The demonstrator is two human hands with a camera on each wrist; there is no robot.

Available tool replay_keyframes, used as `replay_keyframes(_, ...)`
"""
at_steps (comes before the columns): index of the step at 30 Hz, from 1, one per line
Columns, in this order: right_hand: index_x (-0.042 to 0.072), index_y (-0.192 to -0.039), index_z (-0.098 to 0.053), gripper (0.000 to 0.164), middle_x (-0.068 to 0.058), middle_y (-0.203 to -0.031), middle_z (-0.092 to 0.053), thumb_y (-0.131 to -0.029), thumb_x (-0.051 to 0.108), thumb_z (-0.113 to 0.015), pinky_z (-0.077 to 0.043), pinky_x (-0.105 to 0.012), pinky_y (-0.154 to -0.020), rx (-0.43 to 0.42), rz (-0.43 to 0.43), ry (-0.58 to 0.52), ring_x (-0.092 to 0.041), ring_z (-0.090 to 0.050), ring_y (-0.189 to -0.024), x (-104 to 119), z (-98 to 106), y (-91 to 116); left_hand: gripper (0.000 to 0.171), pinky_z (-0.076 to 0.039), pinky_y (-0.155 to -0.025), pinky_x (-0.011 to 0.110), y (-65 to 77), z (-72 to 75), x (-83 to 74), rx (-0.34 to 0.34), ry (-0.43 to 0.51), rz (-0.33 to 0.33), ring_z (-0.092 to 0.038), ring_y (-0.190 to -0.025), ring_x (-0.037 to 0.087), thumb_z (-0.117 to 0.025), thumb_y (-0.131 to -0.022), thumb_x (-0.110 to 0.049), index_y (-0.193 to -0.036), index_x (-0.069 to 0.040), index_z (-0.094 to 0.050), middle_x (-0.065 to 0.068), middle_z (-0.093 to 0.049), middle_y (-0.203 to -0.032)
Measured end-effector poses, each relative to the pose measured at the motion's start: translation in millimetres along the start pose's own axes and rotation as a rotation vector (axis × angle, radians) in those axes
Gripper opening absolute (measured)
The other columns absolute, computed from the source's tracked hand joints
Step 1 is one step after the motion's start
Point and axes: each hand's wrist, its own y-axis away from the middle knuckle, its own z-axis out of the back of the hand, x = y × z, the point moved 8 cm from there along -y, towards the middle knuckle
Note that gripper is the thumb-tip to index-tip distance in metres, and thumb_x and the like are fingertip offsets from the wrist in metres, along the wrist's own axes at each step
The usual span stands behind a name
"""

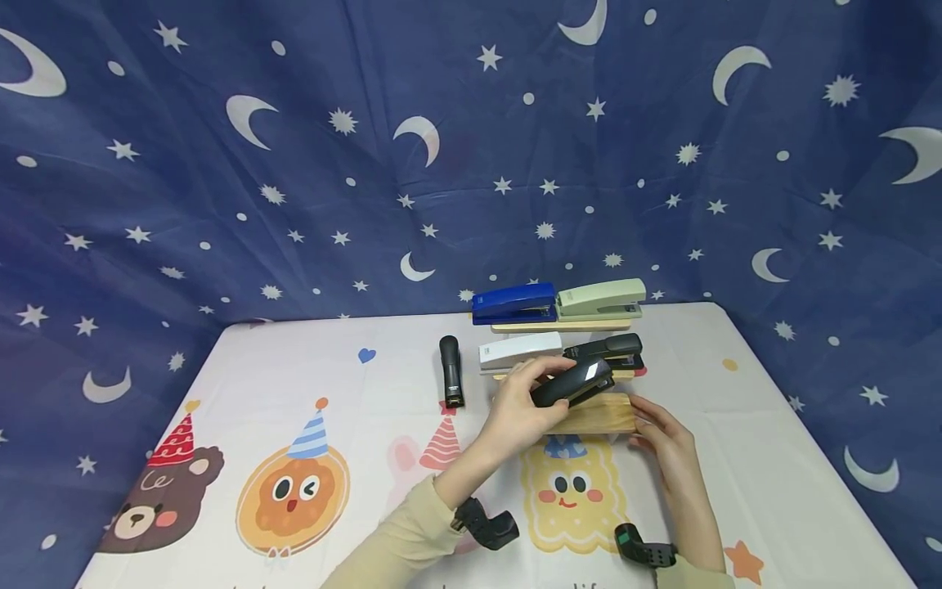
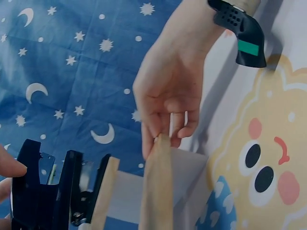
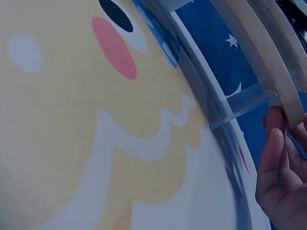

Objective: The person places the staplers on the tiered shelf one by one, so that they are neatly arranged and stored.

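Note:
My left hand (image 1: 518, 406) holds a black stapler (image 1: 570, 383) just above the lowest wooden step (image 1: 602, 415) of a tiered rack. In the left wrist view its fingertips (image 2: 10, 162) press against the dark stapler body. My right hand (image 1: 668, 438) pinches the right end of that same step between thumb and fingers, which the right wrist view also shows, beside a clear support (image 3: 244, 103). Behind the held stapler, a white stapler (image 1: 518, 352) and another black stapler (image 1: 621, 350) sit side by side on the middle step.
On the rack's top step (image 1: 562, 326) lie a blue stapler (image 1: 513, 304) and a pale green stapler (image 1: 602, 298). A further black stapler (image 1: 451, 370) lies on the printed white tablecloth (image 1: 294, 368), left of the rack. A blue star-and-moon curtain (image 1: 331, 164) hangs behind.

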Motion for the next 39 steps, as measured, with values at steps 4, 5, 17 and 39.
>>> replay_keyframes(4,-0.008,-0.140,-0.040,0.044,0.026,-0.100,-0.062,-0.098,0.008,-0.046,-0.051,-0.016,-0.072,0.024,-0.014,-0.018,0.005,-0.060,-0.087,-1,-1,0,0.049,-0.042,-0.086,0.022,-3.3,-11.5,2.1,0.031,-0.028,-0.010,-0.055,-0.106,0.016,-0.069,-0.076,-0.006,-0.122,-0.021,-0.064,0.002,-0.067,-0.115)
replay_keyframes(5,-0.008,-0.140,-0.040,0.045,0.026,-0.100,-0.062,-0.098,0.008,-0.046,-0.051,-0.017,-0.072,0.027,-0.018,-0.026,0.005,-0.060,-0.087,-1,-1,0,0.049,-0.042,-0.086,0.021,-4.0,-14.3,2.4,0.038,-0.037,-0.017,-0.055,-0.105,0.016,-0.068,-0.076,-0.006,-0.122,-0.021,-0.064,0.003,-0.067,-0.114)
replay_keyframes(17,0.012,-0.127,-0.048,0.030,0.026,-0.097,-0.061,-0.097,0.008,-0.048,-0.052,-0.018,-0.074,0.031,-0.067,-0.082,0.003,-0.059,-0.087,-6,0,0,0.047,-0.040,-0.086,0.018,-12.5,-43.2,8.9,0.122,-0.160,-0.038,-0.057,-0.105,0.011,-0.069,-0.078,-0.010,-0.122,-0.023,-0.064,-0.003,-0.069,-0.118)
replay_keyframes(39,0.011,-0.127,-0.049,0.030,0.018,-0.102,-0.057,-0.097,0.009,-0.049,-0.051,-0.018,-0.076,-0.010,-0.153,-0.161,0.000,-0.058,-0.088,-16,4,-1,0.041,-0.041,-0.087,0.018,-20.9,-66.6,16.0,0.161,-0.281,-0.038,-0.057,-0.098,0.010,-0.066,-0.083,-0.006,-0.120,-0.025,-0.066,-0.007,-0.068,-0.122)
